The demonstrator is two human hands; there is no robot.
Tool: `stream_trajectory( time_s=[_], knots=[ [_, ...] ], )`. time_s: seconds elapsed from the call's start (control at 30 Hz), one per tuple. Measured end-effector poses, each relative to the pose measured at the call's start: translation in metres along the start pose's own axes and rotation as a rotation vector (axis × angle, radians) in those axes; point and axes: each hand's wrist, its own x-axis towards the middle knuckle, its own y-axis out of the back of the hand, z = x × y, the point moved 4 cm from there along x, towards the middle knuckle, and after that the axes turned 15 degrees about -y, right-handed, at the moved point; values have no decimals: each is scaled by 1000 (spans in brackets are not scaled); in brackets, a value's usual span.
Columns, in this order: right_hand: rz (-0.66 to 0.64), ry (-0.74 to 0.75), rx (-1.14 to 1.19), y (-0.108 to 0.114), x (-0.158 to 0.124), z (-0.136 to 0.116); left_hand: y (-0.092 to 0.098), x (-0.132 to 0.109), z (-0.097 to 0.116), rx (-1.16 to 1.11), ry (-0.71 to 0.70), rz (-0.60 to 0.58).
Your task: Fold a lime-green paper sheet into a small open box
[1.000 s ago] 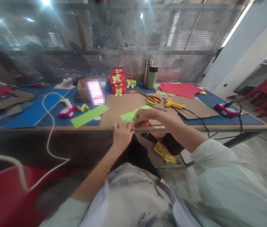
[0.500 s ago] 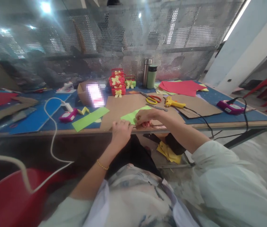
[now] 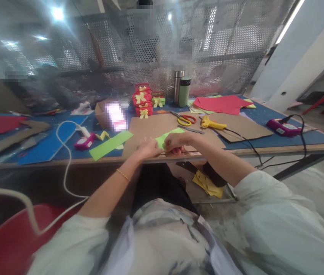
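A light green paper strip (image 3: pixel 176 131) lies on the brown cardboard sheet (image 3: pixel 139 128) at the table's front edge. My right hand (image 3: pixel 176 142) is closed on its lower part, thumb and fingers pinched together. My left hand (image 3: pixel 149 148) rests at the strip's left end, near the table edge; its fingers are smeared by motion. Another green paper strip (image 3: pixel 111 145) lies slantwise to the left. Beyond my right hand are scissors (image 3: pixel 185 119) with red and yellow handles, a grey blade-like tool (image 3: pixel 194 130) and a yellow glue gun (image 3: pixel 212 123).
Small red boxes with yellow bows (image 3: pixel 143 101) are stacked at the back beside a green bottle (image 3: pixel 184 93) and a steel flask (image 3: pixel 177 88). A lit phone (image 3: pixel 116 116) leans on a carton. Purple power boxes (image 3: pixel 284 126) trail cords. Red paper (image 3: pixel 222 104) lies back right.
My left hand has shifted slightly up and over the green strip's left end, its forearm swinging left. My right hand keeps its pinch on the strip. The view has shifted slightly.
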Motion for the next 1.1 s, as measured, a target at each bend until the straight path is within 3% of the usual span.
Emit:
stream_trajectory(
  time_s=[0.23,0.6,0.9,1.1],
  knots=[
    [9,-19,18,-2,3,1,4,8,1,-62,-68,-115],
    [15,-16,-6,-1,-7,-1,-3,7,-9,-154,-117,-50],
    [27,-34,10,0,-10,-3,-5,7,-10,-217,-116,-61],
    [18,-26,12,0,-11,-3,-4,6,-8,-120,-114,16]
  ],
)
